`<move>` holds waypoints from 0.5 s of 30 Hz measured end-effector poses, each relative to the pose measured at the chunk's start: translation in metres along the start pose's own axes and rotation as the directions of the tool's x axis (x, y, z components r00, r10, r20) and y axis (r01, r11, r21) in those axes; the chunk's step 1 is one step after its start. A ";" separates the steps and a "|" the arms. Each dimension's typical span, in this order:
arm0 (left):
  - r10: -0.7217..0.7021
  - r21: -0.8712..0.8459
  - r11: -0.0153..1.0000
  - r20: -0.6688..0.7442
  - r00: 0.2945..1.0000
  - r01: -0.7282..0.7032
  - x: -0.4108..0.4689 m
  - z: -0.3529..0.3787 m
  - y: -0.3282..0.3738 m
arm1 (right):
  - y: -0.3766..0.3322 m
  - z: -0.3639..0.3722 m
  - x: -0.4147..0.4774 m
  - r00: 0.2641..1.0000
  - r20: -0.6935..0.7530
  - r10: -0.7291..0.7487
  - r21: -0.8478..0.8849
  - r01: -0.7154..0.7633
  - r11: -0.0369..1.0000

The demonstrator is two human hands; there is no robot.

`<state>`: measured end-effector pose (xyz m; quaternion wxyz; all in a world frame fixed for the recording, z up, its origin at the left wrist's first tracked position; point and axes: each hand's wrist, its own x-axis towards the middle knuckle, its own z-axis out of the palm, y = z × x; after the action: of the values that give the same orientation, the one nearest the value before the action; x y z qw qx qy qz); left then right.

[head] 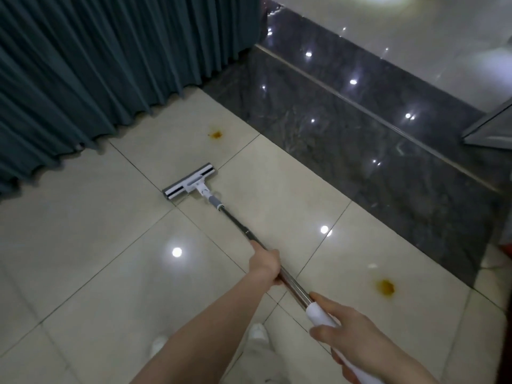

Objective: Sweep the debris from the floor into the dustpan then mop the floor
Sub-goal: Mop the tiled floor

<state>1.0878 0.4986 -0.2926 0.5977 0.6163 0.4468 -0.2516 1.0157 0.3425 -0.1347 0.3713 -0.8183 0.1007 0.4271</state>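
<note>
Hands: the left hand (264, 266) is wrapped round the steel shaft of the mop (235, 221) about midway, and the right hand (357, 338) is curled round the white grip at its upper end. The flat mop head (189, 181) is laid on the pale tiled floor (83, 245), across a grout line, ahead of the person. No loose debris, dustpan or broom is seen, so the sweeping stage is judged to be finished (what lies outside the view cannot be told), and the mopping stage is judged to be under way. Two orange-brown stains are not yet wiped. The far stain (216, 134) lies just beyond the mop head, near the curtain hem, and the near stain (385, 286) lies to the right of the shaft, close to the dark strip. A pleated teal curtain (83, 79) hangs to the floor on the left, and its hem is likely to be brushed when the far stain is reached. A polished dark stone strip (360, 139) runs diagonally on the right, with a metal-framed panel (487, 131) beyond it. White shoes (257, 331) are seen below the shaft.
</note>
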 end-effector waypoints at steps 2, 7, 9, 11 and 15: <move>0.011 0.095 0.995 0.027 1.000 -0.014 -0.007 -0.016 -0.009 | 0.000 0.026 -0.010 0.998 -0.054 0.014 0.045 -0.011 0.999; 0.008 0.189 0.982 0.070 0.997 -0.022 -0.008 -0.077 -0.027 | -0.028 0.096 -0.023 0.992 -0.126 0.029 0.042 -0.024 0.999; 0.013 0.189 0.982 0.097 0.995 -0.031 -0.005 -0.097 -0.028 | -0.038 0.115 -0.023 0.992 -0.116 0.041 0.064 -0.034 0.997; 0.011 0.184 0.982 0.124 0.992 -0.033 -0.004 -0.119 -0.031 | -0.044 0.136 -0.023 0.995 -0.096 0.040 0.127 -0.027 0.992; 0.007 0.227 0.973 0.166 0.986 -0.045 -0.001 -0.174 -0.047 | -0.059 0.198 -0.033 0.996 0.007 0.092 0.320 -0.089 0.943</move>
<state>1.0081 0.6599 -0.2881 0.5605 0.6643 0.3557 -0.3437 0.9004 0.5168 -0.1495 0.4784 -0.7437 0.2077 0.4183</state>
